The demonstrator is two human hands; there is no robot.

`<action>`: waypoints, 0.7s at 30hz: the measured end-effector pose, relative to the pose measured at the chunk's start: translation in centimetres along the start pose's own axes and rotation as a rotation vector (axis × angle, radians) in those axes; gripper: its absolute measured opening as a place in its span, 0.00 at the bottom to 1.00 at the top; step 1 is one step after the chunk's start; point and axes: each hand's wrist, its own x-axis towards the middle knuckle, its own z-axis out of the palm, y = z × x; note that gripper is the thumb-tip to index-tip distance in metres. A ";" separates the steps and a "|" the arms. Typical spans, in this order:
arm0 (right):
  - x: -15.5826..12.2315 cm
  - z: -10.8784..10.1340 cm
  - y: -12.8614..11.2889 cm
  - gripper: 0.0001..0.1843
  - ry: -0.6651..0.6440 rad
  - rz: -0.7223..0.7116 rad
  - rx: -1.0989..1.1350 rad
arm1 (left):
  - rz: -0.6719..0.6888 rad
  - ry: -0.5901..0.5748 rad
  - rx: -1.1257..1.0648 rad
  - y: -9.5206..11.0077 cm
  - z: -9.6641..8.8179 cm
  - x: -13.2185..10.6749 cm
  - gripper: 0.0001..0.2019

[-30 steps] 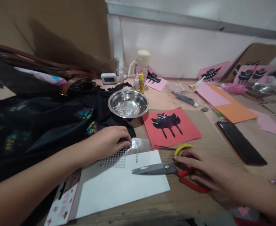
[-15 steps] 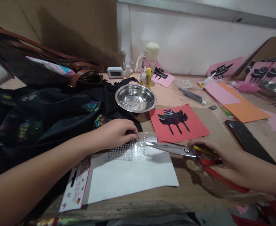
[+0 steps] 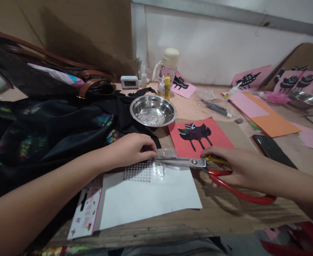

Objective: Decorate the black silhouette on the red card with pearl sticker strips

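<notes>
My left hand point(image 3: 139, 149) is closed with its fingertips on the upper edge of a clear sheet of stick-on pearls point(image 3: 138, 173). Rows of small pearls fill the sheet's left part, and the right part is mostly bare plastic. My right hand point(image 3: 225, 165) grips large scissors point(image 3: 196, 162) with red and yellow handles. Their blades point left and lie over the sheet, tips close to my left fingertips. Under the sheet is white paper point(image 3: 145, 202). Behind the scissors lies a red card point(image 3: 220, 137) bearing a black cut-out shape with some pearls on it.
A steel bowl point(image 3: 133, 117) with loose small pieces stands behind my hands. Black cloth point(image 3: 57, 124) and a bag point(image 3: 20, 67) take up the left. A phone point(image 3: 272, 151) lies at right, near orange paper point(image 3: 276, 121). A bottle point(image 3: 169, 62) and glue stick point(image 3: 167, 88) stand farther back.
My right hand has moved left with the scissors, and the blades now reach farther across the sheet. They look more closed. My left hand has barely moved.
</notes>
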 end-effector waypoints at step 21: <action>0.3 1.1 -0.7 0.19 -0.025 0.052 0.002 | -0.016 0.004 -0.004 0.0 0.5 0.1 0.09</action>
